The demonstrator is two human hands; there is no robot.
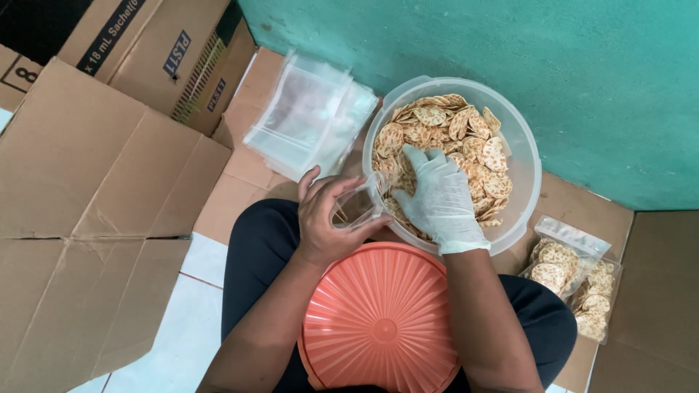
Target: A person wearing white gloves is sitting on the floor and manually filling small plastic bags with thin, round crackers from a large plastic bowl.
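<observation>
Gloved right hand [439, 200] covering the chips [466, 131] beneath it, orange ribbed lid [378, 320] being cut off by the bottom edge, cardboard boxes [153, 44] running out past the top edge, clear bag [358, 205] partly hiding behind the left hand [328, 218], filled bags [575, 276] overlapping.

Open tub mouth [518, 138] reachable from above, teal wall [510, 51] close behind, orange lid [380, 320] (on the lap) blocking below, bag stack [309, 116] crowding left.

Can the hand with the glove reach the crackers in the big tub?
Yes, it looks so: the gloved right hand already lies on the crackers inside the open clear tub, with nothing covering them.
</observation>
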